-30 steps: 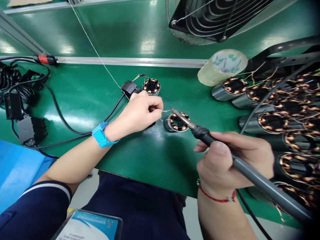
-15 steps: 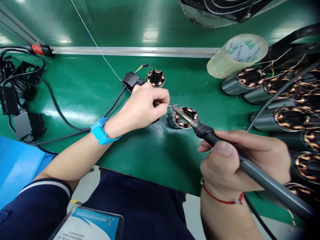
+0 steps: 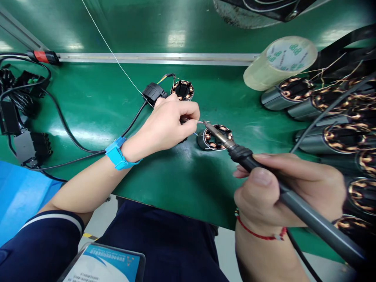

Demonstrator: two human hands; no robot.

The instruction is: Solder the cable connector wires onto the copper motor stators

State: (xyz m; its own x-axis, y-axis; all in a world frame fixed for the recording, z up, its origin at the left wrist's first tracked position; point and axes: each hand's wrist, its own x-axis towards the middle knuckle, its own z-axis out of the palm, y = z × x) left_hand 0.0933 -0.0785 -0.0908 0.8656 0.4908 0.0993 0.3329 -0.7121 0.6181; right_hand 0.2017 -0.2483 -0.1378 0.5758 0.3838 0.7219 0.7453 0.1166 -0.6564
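My left hand, a blue strap on its wrist, pinches a thin solder wire that runs off to the upper left; the wire's end pokes out beside the fingertips. My right hand grips a soldering iron like a pen. Its tip meets the wire end just above a small copper-wound stator on the green mat. A second stator with a black connector lies behind my left hand.
Several long stators are stacked at the right, with a tape roll behind them. A fan grille sits at the top. Black cables and connectors crowd the left. A metal rail crosses the bench.
The view shifted down and left, so the bench items appear higher and further right. The iron tip and wire end have stayed together over the small stator.
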